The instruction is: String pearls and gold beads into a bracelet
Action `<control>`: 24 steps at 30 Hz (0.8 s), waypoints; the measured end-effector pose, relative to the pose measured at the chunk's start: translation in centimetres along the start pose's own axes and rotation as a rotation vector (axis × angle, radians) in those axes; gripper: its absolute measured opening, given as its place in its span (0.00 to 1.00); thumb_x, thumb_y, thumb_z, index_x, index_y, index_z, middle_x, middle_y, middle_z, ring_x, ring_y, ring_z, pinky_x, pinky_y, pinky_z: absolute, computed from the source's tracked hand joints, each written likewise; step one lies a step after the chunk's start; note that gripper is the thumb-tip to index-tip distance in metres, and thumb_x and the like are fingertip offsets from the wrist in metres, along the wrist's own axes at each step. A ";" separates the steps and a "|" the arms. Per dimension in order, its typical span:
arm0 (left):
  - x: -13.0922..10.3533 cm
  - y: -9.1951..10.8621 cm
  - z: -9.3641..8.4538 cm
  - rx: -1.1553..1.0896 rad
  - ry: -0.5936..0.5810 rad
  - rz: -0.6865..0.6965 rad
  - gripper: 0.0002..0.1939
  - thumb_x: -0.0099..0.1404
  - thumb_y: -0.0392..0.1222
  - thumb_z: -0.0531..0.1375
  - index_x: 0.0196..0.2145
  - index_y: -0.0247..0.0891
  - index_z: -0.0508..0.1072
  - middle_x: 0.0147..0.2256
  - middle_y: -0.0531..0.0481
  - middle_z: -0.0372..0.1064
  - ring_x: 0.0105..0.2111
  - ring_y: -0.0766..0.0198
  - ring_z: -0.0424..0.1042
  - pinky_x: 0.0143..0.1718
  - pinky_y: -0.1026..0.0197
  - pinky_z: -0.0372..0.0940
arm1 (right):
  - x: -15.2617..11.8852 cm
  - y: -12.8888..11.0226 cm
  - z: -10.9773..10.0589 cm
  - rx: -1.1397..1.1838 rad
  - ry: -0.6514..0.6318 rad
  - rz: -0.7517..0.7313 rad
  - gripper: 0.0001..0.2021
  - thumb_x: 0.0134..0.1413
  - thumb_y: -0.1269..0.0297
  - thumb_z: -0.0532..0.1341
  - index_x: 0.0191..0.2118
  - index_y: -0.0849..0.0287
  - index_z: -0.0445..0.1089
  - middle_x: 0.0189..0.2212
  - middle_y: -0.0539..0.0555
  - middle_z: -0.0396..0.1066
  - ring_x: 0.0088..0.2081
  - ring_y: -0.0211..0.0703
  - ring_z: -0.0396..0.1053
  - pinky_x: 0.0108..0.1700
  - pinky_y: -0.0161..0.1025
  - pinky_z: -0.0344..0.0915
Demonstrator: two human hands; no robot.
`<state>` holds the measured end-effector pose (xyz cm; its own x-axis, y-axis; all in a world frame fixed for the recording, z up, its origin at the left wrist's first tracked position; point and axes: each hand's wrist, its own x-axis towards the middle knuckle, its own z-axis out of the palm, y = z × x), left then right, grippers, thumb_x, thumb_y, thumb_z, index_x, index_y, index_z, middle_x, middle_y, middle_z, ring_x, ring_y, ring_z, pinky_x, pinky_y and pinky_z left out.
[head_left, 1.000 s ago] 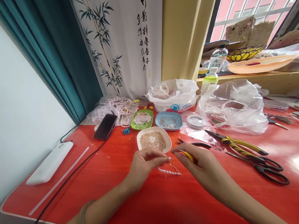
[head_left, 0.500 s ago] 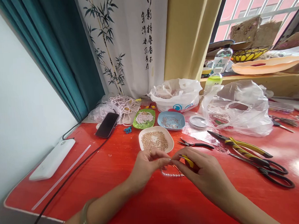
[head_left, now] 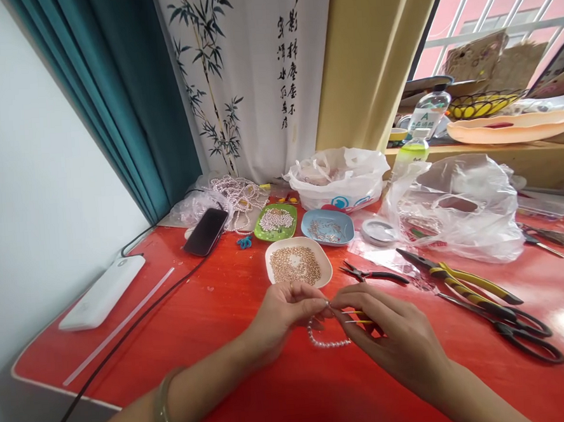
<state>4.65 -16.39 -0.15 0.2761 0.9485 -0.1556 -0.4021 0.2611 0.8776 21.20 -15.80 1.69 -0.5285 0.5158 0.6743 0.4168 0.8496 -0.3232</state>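
A loop of pearl beads hangs below my fingertips, just over the red table. My left hand is closed, its thumb and forefinger pinching the strand's end. At the same spot my right hand pinches too, its fingertips touching those of the left. Tucked in the right palm is a yellow-handled tool with two thin metal prongs pointing left; its exact kind is partly hidden. Just beyond the hands stands a cream dish of small gold beads.
Behind are a green dish of pearl beads and a blue dish of small metal pieces. To the right lie small pliers, large yellow-black pliers and scissors. A phone and a power bank lie left.
The view has shifted slightly, so everything sits a little further right. The right hand's tool has turned, showing its two prongs more plainly. Both hands still pinch the strand.
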 end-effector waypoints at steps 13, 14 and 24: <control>-0.4 0.1 0.2 -0.072 -0.110 -0.075 0.09 0.49 0.39 0.64 0.24 0.31 0.69 0.21 0.51 0.67 0.20 0.73 0.65 0.21 0.70 0.60 | -1.5 1.4 0.2 -0.252 -0.019 -0.255 0.09 0.54 0.75 0.50 0.40 0.63 0.63 0.30 0.57 0.70 0.31 0.37 0.68 0.29 0.32 0.65; -0.5 0.2 0.2 -0.075 -0.119 -0.087 0.09 0.49 0.39 0.64 0.24 0.31 0.68 0.20 0.52 0.67 0.20 0.72 0.65 0.20 0.71 0.60 | -1.6 1.4 0.1 -0.262 -0.019 -0.280 0.10 0.54 0.75 0.49 0.41 0.64 0.63 0.31 0.58 0.70 0.32 0.38 0.68 0.30 0.33 0.65; -0.7 0.3 0.2 0.260 -0.041 0.093 0.08 0.49 0.38 0.62 0.28 0.32 0.70 0.25 0.49 0.71 0.25 0.68 0.70 0.24 0.68 0.63 | -1.4 1.4 0.2 -0.264 -0.001 -0.269 0.08 0.53 0.76 0.50 0.38 0.63 0.63 0.28 0.55 0.69 0.29 0.36 0.66 0.28 0.31 0.63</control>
<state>4.52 -17.05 0.33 0.2859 0.9567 -0.0553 -0.1914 0.1135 0.9749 22.38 -15.33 0.17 -0.6459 0.2787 0.7108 0.4396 0.8969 0.0478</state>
